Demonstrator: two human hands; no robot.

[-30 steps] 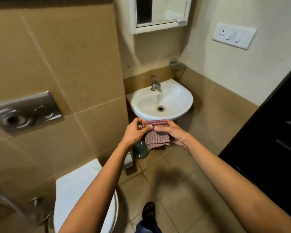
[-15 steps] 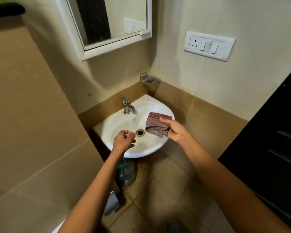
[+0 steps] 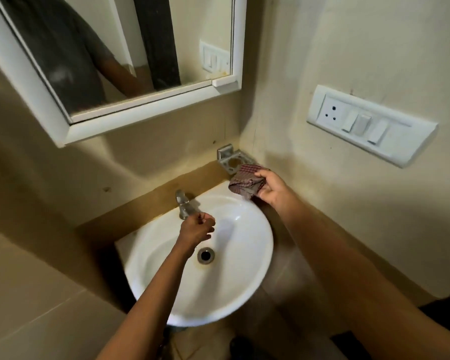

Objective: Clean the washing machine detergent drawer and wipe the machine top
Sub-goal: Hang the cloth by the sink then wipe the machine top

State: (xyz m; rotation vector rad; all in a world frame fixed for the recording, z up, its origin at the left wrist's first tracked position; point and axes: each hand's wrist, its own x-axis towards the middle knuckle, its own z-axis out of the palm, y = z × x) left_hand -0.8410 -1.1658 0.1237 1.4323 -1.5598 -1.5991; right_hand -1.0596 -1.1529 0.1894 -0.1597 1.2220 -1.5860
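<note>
Fingers point(image 3: 260, 174) of the right hand point(image 3: 272, 189) are curling round a bunched maroon-checked cotton cloth point(image 3: 244, 183), holding it above the back right rim of the round white ceramic basin point(image 3: 264, 229), just below a small chrome wall holder point(image 3: 229, 158). Left hand point(image 3: 196, 228) is hanging over the bowl with fingers tucked in, right at the spout of the short chrome tap point(image 3: 185, 207). Whether it is touching the tap, cannot tell; nothing is showing in its grasp. Running water: not making any out.

Judging progress: early, preparation only. Cloth is probably waiting to be wetted or rinsed at this tap. Washing machine and its detergent drawer are not appearing anywhere in view, so drawer cleaning and top wiping are both counting as undone, as far as can be seen.

Beyond, a white-framed mirror point(image 3: 151, 110) and a white switch plate point(image 3: 369, 124) are sitting on the walls.
</note>
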